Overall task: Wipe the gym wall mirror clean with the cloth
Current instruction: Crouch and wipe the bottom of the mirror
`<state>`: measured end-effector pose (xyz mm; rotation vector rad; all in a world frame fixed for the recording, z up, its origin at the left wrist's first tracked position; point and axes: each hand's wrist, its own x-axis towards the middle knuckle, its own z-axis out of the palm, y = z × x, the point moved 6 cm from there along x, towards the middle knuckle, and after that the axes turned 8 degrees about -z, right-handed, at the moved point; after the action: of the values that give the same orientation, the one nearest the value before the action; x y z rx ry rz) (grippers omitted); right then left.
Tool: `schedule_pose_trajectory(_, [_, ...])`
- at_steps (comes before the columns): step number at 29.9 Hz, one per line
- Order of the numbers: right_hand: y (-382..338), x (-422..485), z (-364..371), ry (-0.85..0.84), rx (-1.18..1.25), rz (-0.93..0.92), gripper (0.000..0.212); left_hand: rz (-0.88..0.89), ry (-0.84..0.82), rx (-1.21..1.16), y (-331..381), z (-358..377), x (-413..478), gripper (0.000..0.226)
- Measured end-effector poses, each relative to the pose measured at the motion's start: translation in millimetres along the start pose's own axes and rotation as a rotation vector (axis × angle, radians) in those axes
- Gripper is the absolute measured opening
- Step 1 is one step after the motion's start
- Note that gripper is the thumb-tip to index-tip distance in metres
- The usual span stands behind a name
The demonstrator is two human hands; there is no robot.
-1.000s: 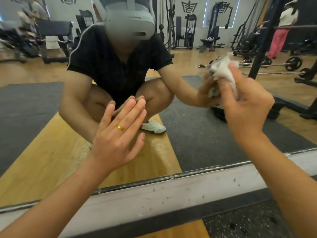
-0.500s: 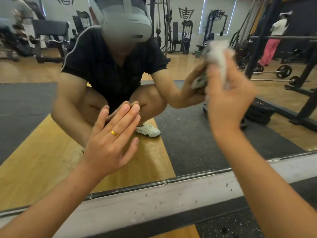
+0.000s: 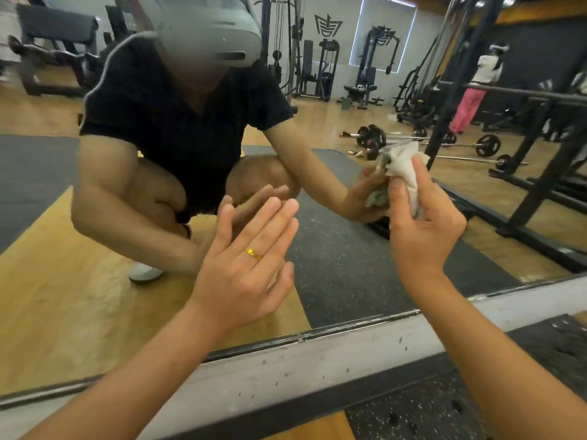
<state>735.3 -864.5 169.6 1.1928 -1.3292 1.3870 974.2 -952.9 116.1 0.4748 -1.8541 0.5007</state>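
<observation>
The wall mirror [image 3: 343, 274] fills most of the view and reflects me crouching in front of it. My right hand [image 3: 422, 230] grips a crumpled white cloth [image 3: 405, 165] and holds it against the glass at mid height, right of centre. My left hand [image 3: 247, 262], with a gold ring on one finger, is flat with straight fingers, fingertips on the glass to the left of the cloth.
A white base strip [image 3: 317, 360] runs under the mirror's lower edge, with dark speckled rubber flooring [image 3: 428, 408] below it. Reflected in the glass are a barbell with plates [image 3: 371, 139], a black rack [image 3: 540, 173], gym machines and another person [image 3: 476, 87].
My right hand has brought the cloth down the glass from its higher position half a second ago. My left hand stays flat on the mirror.
</observation>
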Motion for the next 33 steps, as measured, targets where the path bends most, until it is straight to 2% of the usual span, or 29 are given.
schedule_pose_trajectory(3, [-3, -2, 1, -0.032, 0.023, 0.115, 0.042, -0.091, 0.038, -0.016, 17, 14, 15, 0.047])
schedule_pose_trajectory(6, [-12, 10, -11, -0.182, -0.043, 0.119, 0.043, -0.126, -0.023, -0.067, 26, 18, 11, 0.054])
schedule_pose_trajectory(9, [-22, 19, -19, -0.288, -0.085, 0.131, 0.045, -0.015, -0.105, -0.030, 11, 14, -7, 0.063])
schedule_pose_trajectory(11, [-24, 18, -18, -0.287, -0.100, 0.142, 0.045, 0.062, -0.134, -0.005, 5, 14, -13, 0.064])
schedule_pose_trajectory(14, [-30, -2, -8, -0.245, -0.090, 0.131, 0.045, 0.047, -0.141, 0.018, 5, 15, -11, 0.065])
schedule_pose_trajectory(16, [-42, -29, 4, -0.295, -0.051, -0.006, 0.044, 0.056, -0.123, 0.050, 5, 15, -12, 0.066])
schedule_pose_trajectory(19, [-54, -53, 10, -0.410, -0.139, -0.452, 0.040, 0.065, -0.147, 0.033, 6, 15, -14, 0.065])
schedule_pose_trajectory(21, [-35, -33, 5, -0.385, -0.227, -0.669, 0.041, 0.058, -0.128, -0.011, 17, 13, -9, 0.062])
schedule_pose_trajectory(22, [-20, -17, 0, -0.336, -0.265, -0.690, 0.040, 0.066, -0.111, -0.033, 29, 12, -4, 0.061])
schedule_pose_trajectory(25, [29, 21, -18, -0.162, -0.210, -0.489, 0.037, 0.131, -0.094, -0.078, 74, 22, 24, 0.060])
schedule_pose_trajectory(27, [40, 11, -18, -0.145, -0.081, -0.406, 0.038, 0.150, -0.101, -0.065, 94, 38, 50, 0.060])
schedule_pose_trajectory(29, [40, -9, -14, -0.198, -0.043, -0.491, 0.040, 0.134, -0.098, -0.025, 101, 55, 70, 0.059])
schedule_pose_trajectory(31, [56, -8, -18, -0.229, -0.106, -0.568, 0.038, 0.124, -0.099, 0.011, 103, 68, 78, 0.059])
schedule_pose_trajectory(33, [88, 8, -31, -0.158, -0.176, -0.498, 0.035, 0.155, -0.101, 0.089, 105, 78, 76, 0.059])
